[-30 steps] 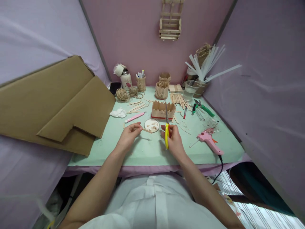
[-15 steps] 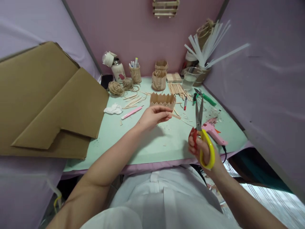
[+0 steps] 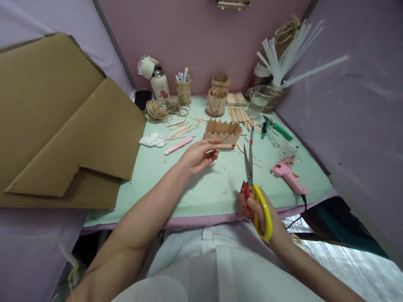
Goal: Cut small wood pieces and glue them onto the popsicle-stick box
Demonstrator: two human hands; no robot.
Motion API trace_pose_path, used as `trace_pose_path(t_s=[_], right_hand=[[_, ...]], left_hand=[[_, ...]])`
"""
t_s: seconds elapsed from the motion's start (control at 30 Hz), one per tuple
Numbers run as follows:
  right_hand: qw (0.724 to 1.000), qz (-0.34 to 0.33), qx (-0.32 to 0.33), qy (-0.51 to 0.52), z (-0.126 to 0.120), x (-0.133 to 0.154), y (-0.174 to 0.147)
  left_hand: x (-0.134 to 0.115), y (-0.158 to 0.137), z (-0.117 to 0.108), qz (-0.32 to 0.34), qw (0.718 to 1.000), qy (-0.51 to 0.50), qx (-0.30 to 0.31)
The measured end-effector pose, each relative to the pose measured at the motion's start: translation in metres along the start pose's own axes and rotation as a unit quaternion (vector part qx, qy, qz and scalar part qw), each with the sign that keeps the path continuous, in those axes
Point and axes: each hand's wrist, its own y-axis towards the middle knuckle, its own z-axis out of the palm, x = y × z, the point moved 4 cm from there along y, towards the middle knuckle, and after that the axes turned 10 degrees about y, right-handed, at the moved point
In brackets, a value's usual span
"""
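Note:
My left hand (image 3: 201,155) pinches a short flat wooden stick (image 3: 226,146) that points to the right. Just beyond it on the table stands a box with zigzag edges (image 3: 223,131). My right hand (image 3: 255,205) grips scissors (image 3: 263,214) with one red and one yellow handle loop. Their blades point up and away from me, slightly parted, with no stick between them. A red-and-grey pen or marker (image 3: 252,136) lies just past the blade tips.
Behind lie wooden sticks (image 3: 241,117), twine (image 3: 156,111) and a cup of clear liquid (image 3: 258,102). Green pliers (image 3: 281,131) and a pink glue gun (image 3: 289,176) lie on the right. A pink pen-like tool (image 3: 180,145) and folded cardboard (image 3: 107,134) are on the left.
The scissors in my right hand have moved left and a little toward me. My left hand still holds the stick, now turned nearly level. The camera view has shifted slightly.

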Motion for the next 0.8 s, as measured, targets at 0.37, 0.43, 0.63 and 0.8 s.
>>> trace_pose_path(t_s=[0.37, 0.43, 0.63, 0.8], right_hand=[[0.998, 0.047, 0.005, 0.039, 0.006, 0.002, -0.007], [0.998, 0.047, 0.011, 0.036, 0.006, 0.003, -0.007], [0.998, 0.053, 0.027, -0.027, 0.005, 0.009, -0.009], [0.992, 0.058, 0.018, -0.111, -0.001, 0.014, -0.011]], left_hand=[[0.042, -0.010, 0.027, -0.043, 0.991, 0.125, 0.034], [0.043, -0.012, 0.028, -0.027, 0.984, 0.166, 0.056], [0.041, -0.012, 0.028, 0.040, 0.951, 0.291, 0.093], [0.036, -0.017, 0.036, 0.072, 0.953, 0.270, 0.120]])
